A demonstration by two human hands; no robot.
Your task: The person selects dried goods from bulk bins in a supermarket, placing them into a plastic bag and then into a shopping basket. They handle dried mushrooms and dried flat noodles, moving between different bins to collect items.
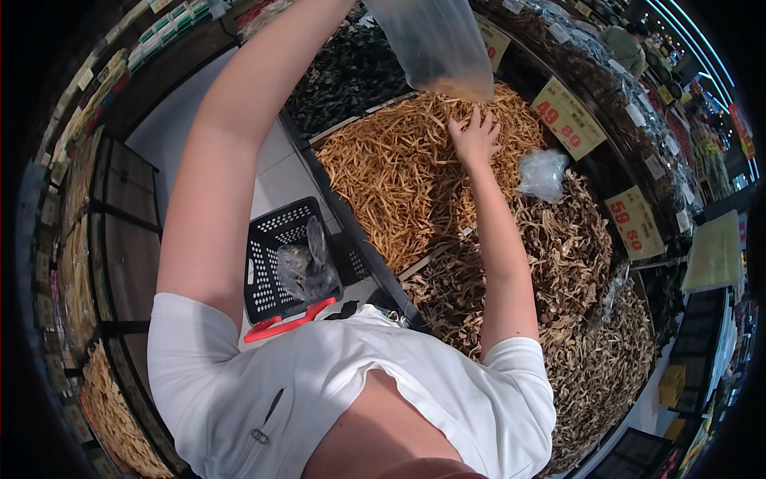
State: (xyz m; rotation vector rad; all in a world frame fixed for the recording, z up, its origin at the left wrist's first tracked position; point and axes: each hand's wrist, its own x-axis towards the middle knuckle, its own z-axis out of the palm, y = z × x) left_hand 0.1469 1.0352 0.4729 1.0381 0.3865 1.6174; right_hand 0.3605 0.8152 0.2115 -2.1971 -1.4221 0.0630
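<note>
My right hand [476, 142] reaches onto a heap of thin golden-brown dried strips [379, 176], with its fingers spread and nothing held in them. Just beyond the fingertips hangs a clear plastic bag [435, 48] with some of the same golden strips in its lower end. My left forearm rises to the upper edge beside that bag, but the left hand itself lies outside the picture. To the right of my right wrist, a crumpled clear plastic bag [543, 176] rests where the golden strips meet a darker brown dried heap [558, 255].
A black basket [259, 267] with a red handle [289, 321] stands on the floor at left, holding clear bags. Dark dried goods [351, 76] lie beyond the strips. Yellow price cards [569, 118] stand along the right side. Shelves [128, 191] line the left; a person [626, 48] is far right.
</note>
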